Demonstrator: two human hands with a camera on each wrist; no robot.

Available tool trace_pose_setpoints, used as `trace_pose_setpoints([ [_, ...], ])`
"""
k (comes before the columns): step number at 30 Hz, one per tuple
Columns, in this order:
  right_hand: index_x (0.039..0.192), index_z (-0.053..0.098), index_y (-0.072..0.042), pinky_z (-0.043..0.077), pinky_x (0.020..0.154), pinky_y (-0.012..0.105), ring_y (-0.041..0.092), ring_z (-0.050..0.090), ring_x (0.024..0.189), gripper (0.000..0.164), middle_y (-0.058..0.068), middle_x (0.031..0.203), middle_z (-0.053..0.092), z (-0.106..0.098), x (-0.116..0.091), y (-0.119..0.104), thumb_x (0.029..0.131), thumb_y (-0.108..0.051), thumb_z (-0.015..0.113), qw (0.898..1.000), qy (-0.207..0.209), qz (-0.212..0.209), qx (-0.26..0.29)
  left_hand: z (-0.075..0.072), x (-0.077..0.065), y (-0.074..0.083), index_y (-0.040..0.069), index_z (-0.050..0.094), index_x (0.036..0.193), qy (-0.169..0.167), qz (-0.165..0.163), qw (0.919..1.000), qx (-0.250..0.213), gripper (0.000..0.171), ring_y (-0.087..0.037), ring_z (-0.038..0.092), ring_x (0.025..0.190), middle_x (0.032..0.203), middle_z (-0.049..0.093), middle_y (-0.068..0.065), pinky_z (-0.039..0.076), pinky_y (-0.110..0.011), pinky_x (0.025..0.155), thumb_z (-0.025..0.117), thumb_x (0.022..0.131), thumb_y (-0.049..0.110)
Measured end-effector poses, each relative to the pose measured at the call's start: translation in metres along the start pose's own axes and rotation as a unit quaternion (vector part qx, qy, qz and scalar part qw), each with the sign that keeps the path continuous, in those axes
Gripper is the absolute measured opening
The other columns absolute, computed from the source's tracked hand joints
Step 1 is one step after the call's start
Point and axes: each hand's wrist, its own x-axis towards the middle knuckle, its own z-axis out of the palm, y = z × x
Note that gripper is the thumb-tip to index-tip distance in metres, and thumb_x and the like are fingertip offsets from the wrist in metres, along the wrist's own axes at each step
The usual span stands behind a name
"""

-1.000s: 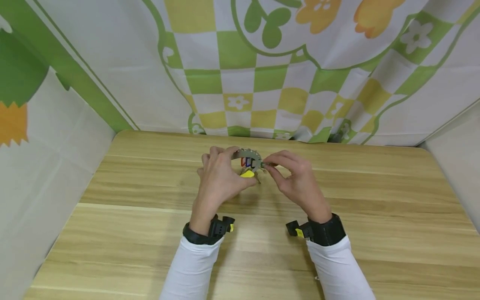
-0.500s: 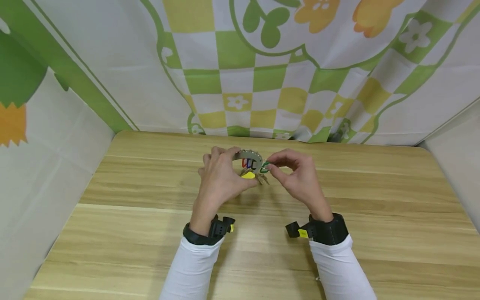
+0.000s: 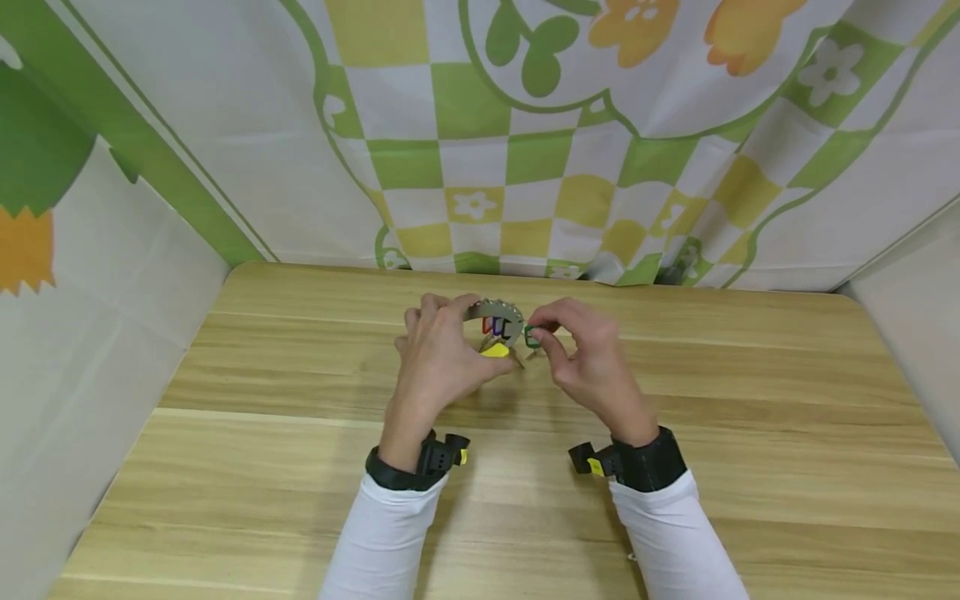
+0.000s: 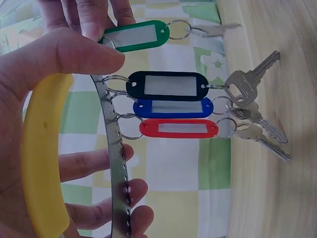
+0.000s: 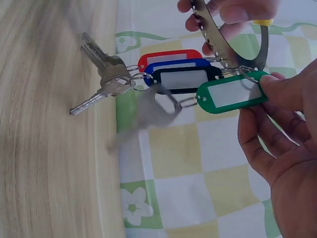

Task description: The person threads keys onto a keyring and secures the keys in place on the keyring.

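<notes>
My left hand (image 3: 438, 350) grips a curved metal band (image 4: 117, 163) with small holes along it and a yellow handle (image 4: 44, 163). From the band hang a black key tag (image 4: 170, 85), a blue key tag (image 4: 181, 107) and a red key tag (image 4: 178, 128), each on a split ring with a silver key at its lower end. My right hand (image 3: 596, 362) pinches a green key tag (image 5: 230, 94) beside the band's end. Its upper ring (image 5: 247, 77) sits close to the band; whether it passes through a hole I cannot tell. The green tag's key (image 5: 153, 111) is blurred.
A wooden table (image 3: 300, 483) lies below the hands. Behind it hangs a green, yellow and white checked curtain (image 3: 472, 158). A small white bit (image 3: 632, 557) lies by the right sleeve. Both wrists wear black camera straps.
The green tag was mostly hidden in my right fingers, then appeared tilted; now it hangs lower with its key below. My right hand has shifted slightly; the left stays in place.
</notes>
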Motion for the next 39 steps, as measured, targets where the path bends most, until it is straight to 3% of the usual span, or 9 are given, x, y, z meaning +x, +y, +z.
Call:
trace_pose_setpoints([
  [11, 0.096, 0.061, -0.008, 0.045, 0.076, 0.026, 0.009, 0.056, 0.086, 0.009, -0.002, 0.092, 0.06, -0.002, -0.001, 0.003, 0.088, -0.009, 0.057, 1.0, -0.002, 0.002, 0.001, -0.002, -0.001, -0.001, 0.016, 0.054, 0.128, 0.003, 0.004, 1.0, -0.007, 0.085, -0.03, 0.037, 0.099, 0.116, 0.045, -0.011, 0.032, -0.048, 0.073, 0.077, 0.056, 0.055],
  [17, 0.096, 0.063, -0.01, 0.046, 0.076, 0.028, 0.01, 0.058, 0.087, 0.012, -0.002, 0.094, 0.062, -0.005, -0.001, 0.004, 0.086, -0.008, 0.059, 1.0, 0.0, 0.018, 0.011, -0.003, -0.001, -0.002, 0.017, 0.053, 0.128, 0.015, 0.025, 0.9995, 0.011, 0.085, -0.031, 0.036, 0.104, 0.119, 0.044, -0.01, 0.031, -0.049, 0.076, 0.077, 0.055, 0.053],
  [22, 0.091, 0.065, -0.007, 0.047, 0.072, 0.028, 0.013, 0.06, 0.081, 0.014, 0.003, 0.088, 0.064, -0.009, 0.004, -0.008, 0.079, 0.0, 0.064, 1.0, -0.003, 0.026, 0.011, -0.003, -0.001, -0.005, 0.016, 0.053, 0.128, 0.043, 0.07, 0.9957, 0.042, 0.087, -0.032, 0.035, 0.11, 0.122, 0.043, -0.01, 0.027, -0.05, 0.083, 0.08, 0.053, 0.05],
  [27, 0.086, 0.064, -0.003, 0.047, 0.07, 0.029, 0.018, 0.061, 0.076, 0.012, 0.008, 0.083, 0.064, -0.018, 0.01, -0.025, 0.075, 0.001, 0.068, 0.998, -0.034, 0.039, 0.026, -0.006, 0.0, -0.009, 0.017, 0.053, 0.127, 0.068, 0.127, 0.9855, 0.09, 0.091, -0.032, 0.035, 0.115, 0.125, 0.042, -0.008, 0.024, -0.05, 0.089, 0.083, 0.047, 0.047],
  [32, 0.085, 0.065, -0.004, 0.048, 0.069, 0.034, 0.017, 0.061, 0.076, 0.009, 0.006, 0.083, 0.064, -0.028, 0.011, -0.032, 0.077, -0.004, 0.068, 0.995, -0.049, 0.069, 0.046, -0.008, 0.001, -0.01, 0.015, 0.051, 0.13, 0.058, 0.159, 0.9795, 0.108, 0.094, -0.031, 0.033, 0.12, 0.129, 0.041, -0.008, 0.022, -0.05, 0.095, 0.084, 0.046, 0.041],
  [39, 0.083, 0.064, -0.003, 0.048, 0.067, 0.035, 0.016, 0.061, 0.073, 0.005, 0.006, 0.082, 0.065, -0.036, 0.014, -0.037, 0.079, -0.003, 0.066, 0.992, -0.019, 0.115, 0.04, -0.008, 0.002, -0.009, 0.012, 0.048, 0.131, 0.046, 0.195, 0.9721, 0.122, 0.098, -0.03, 0.034, 0.12, 0.129, 0.042, -0.006, 0.022, -0.046, 0.099, 0.084, 0.045, 0.042],
])
